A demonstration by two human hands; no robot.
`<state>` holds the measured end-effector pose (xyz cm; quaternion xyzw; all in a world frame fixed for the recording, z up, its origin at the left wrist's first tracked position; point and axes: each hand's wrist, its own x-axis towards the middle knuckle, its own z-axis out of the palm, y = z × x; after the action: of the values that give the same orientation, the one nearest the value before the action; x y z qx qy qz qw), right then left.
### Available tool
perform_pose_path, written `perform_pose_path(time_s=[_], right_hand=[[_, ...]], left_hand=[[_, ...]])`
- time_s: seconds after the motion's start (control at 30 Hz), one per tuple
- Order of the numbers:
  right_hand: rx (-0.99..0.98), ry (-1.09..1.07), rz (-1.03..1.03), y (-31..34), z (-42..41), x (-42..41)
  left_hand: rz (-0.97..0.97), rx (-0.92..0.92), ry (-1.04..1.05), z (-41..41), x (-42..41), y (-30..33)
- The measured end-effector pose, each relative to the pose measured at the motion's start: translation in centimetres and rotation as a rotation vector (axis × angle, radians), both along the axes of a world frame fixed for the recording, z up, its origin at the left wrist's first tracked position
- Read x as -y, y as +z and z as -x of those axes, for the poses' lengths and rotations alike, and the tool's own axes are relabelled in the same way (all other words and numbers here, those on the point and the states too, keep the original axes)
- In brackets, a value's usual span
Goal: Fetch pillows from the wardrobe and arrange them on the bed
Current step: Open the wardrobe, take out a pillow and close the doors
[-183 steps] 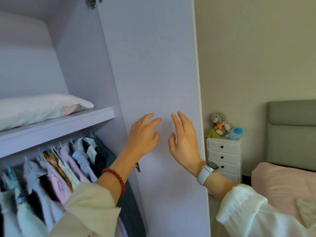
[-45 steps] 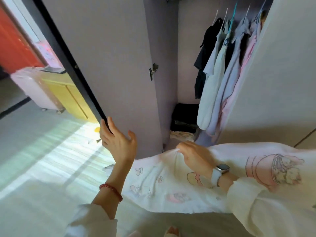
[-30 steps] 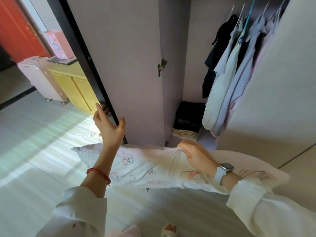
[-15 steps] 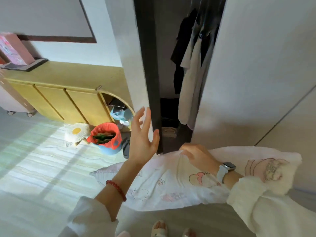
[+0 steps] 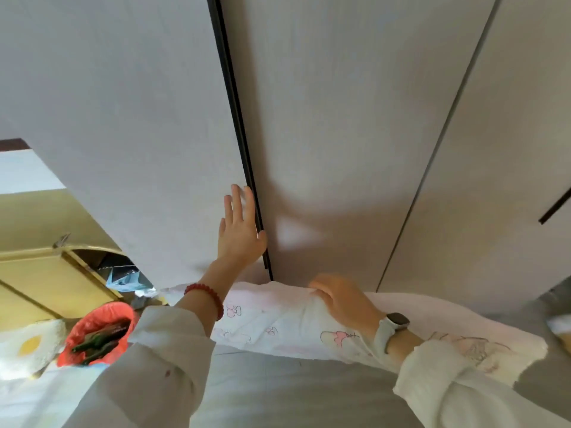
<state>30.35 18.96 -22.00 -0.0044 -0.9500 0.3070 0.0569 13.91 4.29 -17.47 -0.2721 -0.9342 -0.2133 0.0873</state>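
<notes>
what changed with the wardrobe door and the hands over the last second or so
The left wardrobe door swung shut: the hanging clothes that showed through the gap are now hidden, with only a dark seam left. The left hand, which was pushing the door's edge, now lies flat against its face by that seam. Unchanged: the right hand keeps its grip on the printed pillow, held across the body.

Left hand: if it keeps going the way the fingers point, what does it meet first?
Nothing new: the left hand looks already flat on the wardrobe door, fingers pointing up along its dark edge. Going on, it would probably just slide along that panel.
</notes>
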Motion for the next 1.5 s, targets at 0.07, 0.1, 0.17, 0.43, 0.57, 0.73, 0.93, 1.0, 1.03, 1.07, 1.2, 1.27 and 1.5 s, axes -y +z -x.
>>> perform_pose_path(time_s=[0.07,0.1,0.17,0.43,0.57,0.73,0.93,1.0,1.03,1.07,1.2,1.27,1.5], right_hand=[[-0.019,-0.019,0.017,-0.2,0.7,-1.2],[-0.017,-0.030,0.022,-0.3,1.1,-1.7],[-0.010,-0.053,0.020,-0.3,1.7,-2.5],[-0.018,-0.053,0.041,-0.7,3.0,-3.4],[0.001,-0.021,0.035,-0.9,3.1,-2.4],[0.035,-0.021,0.020,-0.6,3.5,-2.0],[-0.004,-0.011,0.017,1.1,4.3,-1.9],[-0.021,-0.011,0.017,1.4,4.4,-1.9],[-0.026,-0.013,0.011,1.4,4.3,-2.0],[-0.031,-0.019,0.005,1.4,4.3,-2.1],[-0.069,-0.032,0.000,1.4,3.6,-2.8],[-0.084,-0.043,-0.002,1.6,3.3,-3.3],[-0.109,-0.062,-0.003,2.1,2.4,-4.6]], left_hand=[[0.054,0.006,0.034,1.7,-1.0,0.4],[0.079,0.009,0.051,2.3,-1.5,0.5],[0.102,0.020,0.082,3.2,-2.4,0.6],[0.115,0.026,0.131,3.7,-2.6,0.3],[-0.081,-0.223,0.091,3.3,-2.3,1.5],[0.588,-0.688,0.091,5.6,-1.7,4.5],[0.823,-0.725,0.120,5.3,-1.7,5.7],[0.825,-0.736,0.125,5.4,-1.7,5.8],[0.829,-0.746,0.121,5.5,-1.6,5.9],[0.839,-0.751,0.119,5.6,-1.5,5.9],[0.911,-0.777,0.122,5.5,-1.4,6.0],[0.936,-0.800,0.123,5.3,-1.6,6.2],[0.977,-0.818,0.182,4.7,-2.7,7.2]])
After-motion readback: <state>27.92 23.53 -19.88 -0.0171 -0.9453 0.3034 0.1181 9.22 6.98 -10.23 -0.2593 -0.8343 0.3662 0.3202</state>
